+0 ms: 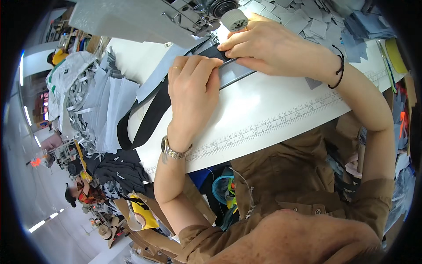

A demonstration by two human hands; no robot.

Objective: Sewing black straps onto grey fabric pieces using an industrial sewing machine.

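Observation:
My left hand [192,94] lies flat on a black strap [149,116] and a grey fabric piece [237,72] on the white sewing table [263,105]. It wears a ring and a metal wristwatch. My right hand [274,46] presses the same strap and grey piece with its fingertips just in front of the grey sewing machine [145,17]. A black band sits on that wrist. The strap runs from under both hands to the left and loops back near the table's left edge. The needle area is hidden behind my fingers.
A stack of grey fabric pieces [107,110] lies left of the strap, with dark pieces [118,169] below it. More grey cut pieces [307,20] are heaped at the back right. A printed ruler [272,125] runs along the table's near edge. Other workers sit far left.

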